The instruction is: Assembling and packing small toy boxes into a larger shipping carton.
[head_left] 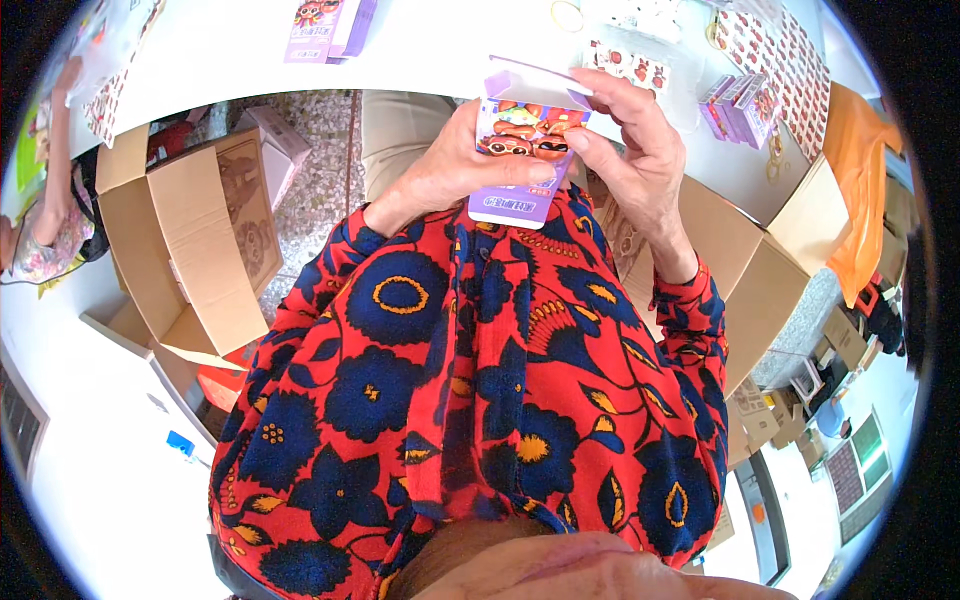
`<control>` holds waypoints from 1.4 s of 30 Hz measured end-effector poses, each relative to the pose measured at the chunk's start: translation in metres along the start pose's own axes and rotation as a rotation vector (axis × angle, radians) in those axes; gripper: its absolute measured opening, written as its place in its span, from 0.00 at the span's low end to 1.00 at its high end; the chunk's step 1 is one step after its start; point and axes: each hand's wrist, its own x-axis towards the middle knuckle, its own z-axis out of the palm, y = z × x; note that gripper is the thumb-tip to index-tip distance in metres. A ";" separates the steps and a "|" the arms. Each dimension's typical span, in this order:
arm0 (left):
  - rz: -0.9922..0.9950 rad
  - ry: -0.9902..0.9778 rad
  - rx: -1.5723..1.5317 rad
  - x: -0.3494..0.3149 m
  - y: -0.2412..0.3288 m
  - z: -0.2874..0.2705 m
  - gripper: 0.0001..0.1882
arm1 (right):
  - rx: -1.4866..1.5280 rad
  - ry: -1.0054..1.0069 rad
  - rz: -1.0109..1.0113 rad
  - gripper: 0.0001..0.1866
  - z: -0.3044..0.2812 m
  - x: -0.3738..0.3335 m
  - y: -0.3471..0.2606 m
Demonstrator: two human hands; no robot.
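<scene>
My left hand [455,165] grips a small purple box [518,175], its top flap raised, in front of my chest by the tabletop's [430,50] near edge. My right hand [645,145] has its thumb and fingers at the box's upper right corner; I can't tell whether they pinch it. More purple boxes [742,108] stand toward the tabletop's right edge, beside a sheet of red stickers [775,62].

A brightly lit white table [420,45] — speckled grey floor [322,135] below, pale wall [85,430] at lower left
</scene>
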 end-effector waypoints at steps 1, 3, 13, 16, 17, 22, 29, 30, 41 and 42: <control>-0.051 -0.003 -0.047 0.000 0.000 0.000 0.26 | -0.042 -0.016 -0.044 0.20 -0.001 0.000 0.001; -0.073 -0.022 -0.086 -0.001 -0.001 0.001 0.26 | 0.046 -0.023 -0.010 0.19 -0.002 0.001 0.002; -0.059 -0.079 0.196 -0.001 -0.011 -0.002 0.31 | 0.278 -0.119 0.228 0.10 -0.019 0.019 -0.010; -0.046 -0.087 0.238 -0.002 -0.009 -0.002 0.31 | 0.303 -0.237 0.268 0.10 -0.021 0.021 -0.010; -0.042 -0.087 0.225 -0.002 -0.011 -0.003 0.31 | 0.237 -0.225 0.257 0.09 -0.021 0.021 -0.012; -0.013 -0.073 0.238 -0.001 -0.009 -0.002 0.31 | 0.030 -0.200 0.211 0.08 -0.020 0.021 -0.020; -0.062 -0.108 0.117 0.000 -0.003 0.003 0.23 | -0.086 -0.166 0.090 0.07 -0.018 0.019 -0.020; -0.076 -0.115 0.071 -0.001 -0.003 0.003 0.22 | -0.097 -0.158 0.058 0.07 -0.018 0.018 -0.020; -0.187 -0.136 0.041 -0.004 -0.017 -0.003 0.25 | -0.146 -0.225 -0.118 0.06 -0.017 0.019 -0.009; -0.205 -0.133 -0.010 -0.005 -0.018 -0.003 0.25 | -0.172 -0.230 -0.154 0.06 -0.017 0.019 -0.008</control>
